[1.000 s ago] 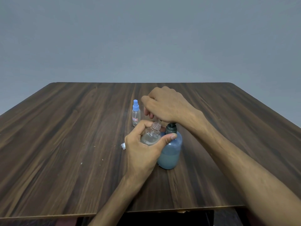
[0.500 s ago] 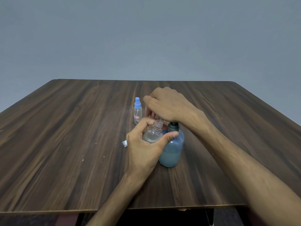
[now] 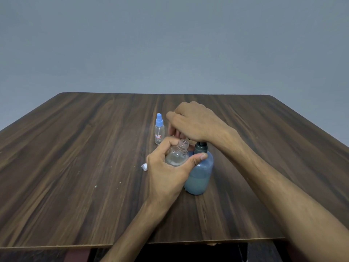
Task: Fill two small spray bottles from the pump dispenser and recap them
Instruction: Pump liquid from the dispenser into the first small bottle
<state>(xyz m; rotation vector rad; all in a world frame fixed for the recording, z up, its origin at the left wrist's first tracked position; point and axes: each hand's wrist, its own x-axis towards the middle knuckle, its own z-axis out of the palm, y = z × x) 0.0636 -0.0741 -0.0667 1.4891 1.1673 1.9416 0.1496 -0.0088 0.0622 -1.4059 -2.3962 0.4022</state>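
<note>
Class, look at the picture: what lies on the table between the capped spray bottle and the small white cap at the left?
Nothing: in the head view, only bare wooden table separates the capped spray bottle from the white cap.

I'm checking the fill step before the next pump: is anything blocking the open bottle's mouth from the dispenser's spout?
Nothing visible blocks it. The left hand holds the uncapped bottle tilted beside the pump dispenser, mouth bare. The right hand covers the pump head, hiding the spout tip, so the exact gap cannot be told.

soft, dim, even light is falling on the table (image 3: 75, 167), casting faint shadows; its edges are bowing slightly.
</note>
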